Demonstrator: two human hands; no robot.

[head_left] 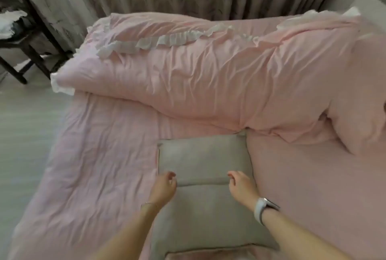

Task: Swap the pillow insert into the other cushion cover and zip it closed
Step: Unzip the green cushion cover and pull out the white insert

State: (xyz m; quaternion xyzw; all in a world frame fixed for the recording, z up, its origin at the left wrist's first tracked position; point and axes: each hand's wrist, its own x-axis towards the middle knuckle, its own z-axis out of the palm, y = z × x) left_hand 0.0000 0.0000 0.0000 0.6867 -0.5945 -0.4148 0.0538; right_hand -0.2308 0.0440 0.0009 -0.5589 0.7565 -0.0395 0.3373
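Both hands, left [165, 184] & right [240, 184], pinch the ridge w/ curled fingers on the grey rectangular fabric cushion cover [204, 161], flat on the pink-sheeted bed [302, 176]. Prob stuffing or evening the insert; next: find zip edge, pull shut. Zip not visible.

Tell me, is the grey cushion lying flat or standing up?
Lying flat. The grey cushion rests with its broad face up on the pink bed, both hands at its near edge.

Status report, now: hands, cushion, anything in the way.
Left hand and right hand loosely curled at the grey cushion's near edge, grip unclear. Cushion flat on pink bedding. Nothing blocking it.
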